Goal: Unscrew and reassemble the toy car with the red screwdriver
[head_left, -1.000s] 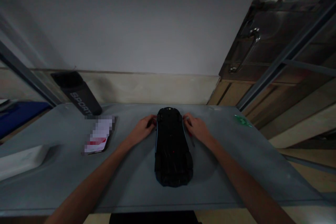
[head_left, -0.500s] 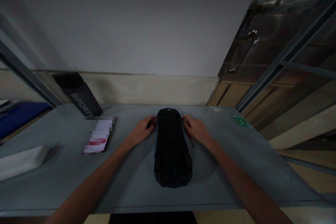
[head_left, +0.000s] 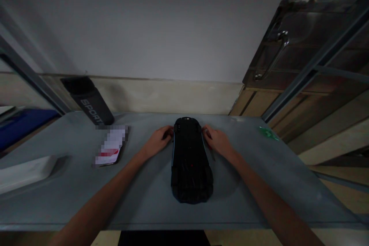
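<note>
A long black toy car (head_left: pixel 190 161) lies underside up along the middle of the grey table (head_left: pixel 259 169). My left hand (head_left: pixel 158 141) rests against the car's far left side, fingers curled onto its edge. My right hand (head_left: pixel 219 141) sits against the far right side, fingers closed. A thin dark tool (head_left: pixel 212 155) with a bit of red sticks out under that hand towards me. In the dim light I cannot make out either hand's fingertips.
A dark bottle marked SPORT (head_left: pixel 92 103) leans at the back left. A white and red packet (head_left: pixel 111 147) lies left of the car, a white box (head_left: pixel 23 171) at the left edge, a small green piece (head_left: pixel 267 133) at the back right. A metal door (head_left: pixel 273 55) stands to the right.
Both hands stay at the car's far end. The view has shifted slightly, and nothing on the table has visibly moved.
</note>
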Demonstrator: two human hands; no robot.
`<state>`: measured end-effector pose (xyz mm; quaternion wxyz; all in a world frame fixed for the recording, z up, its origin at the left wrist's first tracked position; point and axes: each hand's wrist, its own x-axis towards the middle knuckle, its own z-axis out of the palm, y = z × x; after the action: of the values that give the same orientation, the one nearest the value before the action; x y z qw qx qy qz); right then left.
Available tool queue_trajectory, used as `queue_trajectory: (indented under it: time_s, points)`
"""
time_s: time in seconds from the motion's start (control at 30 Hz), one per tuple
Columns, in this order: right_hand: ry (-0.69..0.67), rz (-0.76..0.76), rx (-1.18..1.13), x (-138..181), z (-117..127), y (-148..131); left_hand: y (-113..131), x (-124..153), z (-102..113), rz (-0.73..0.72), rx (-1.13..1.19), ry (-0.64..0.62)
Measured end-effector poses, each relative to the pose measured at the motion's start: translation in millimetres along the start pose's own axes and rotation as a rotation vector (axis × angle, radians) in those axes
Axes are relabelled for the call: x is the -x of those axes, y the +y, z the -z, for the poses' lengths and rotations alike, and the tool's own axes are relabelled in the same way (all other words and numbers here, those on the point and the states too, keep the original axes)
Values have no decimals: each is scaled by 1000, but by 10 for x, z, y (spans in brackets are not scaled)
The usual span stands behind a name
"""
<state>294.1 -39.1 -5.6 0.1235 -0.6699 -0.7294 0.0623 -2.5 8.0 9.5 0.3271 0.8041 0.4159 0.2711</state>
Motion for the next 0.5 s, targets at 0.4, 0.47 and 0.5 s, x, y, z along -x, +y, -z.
queue_trajectory:
  time_s: [0.4,0.47,0.5]
  points:
    - [14,13,6,-8,-49,46,-33,-11,-12,-11,43,20]
    - [18,17,1,-6,-48,44,-30,-10,-12,-9,31,11]
    - [18,19,-1,-5,-47,42,-28,-9,-12,-9,28,11]
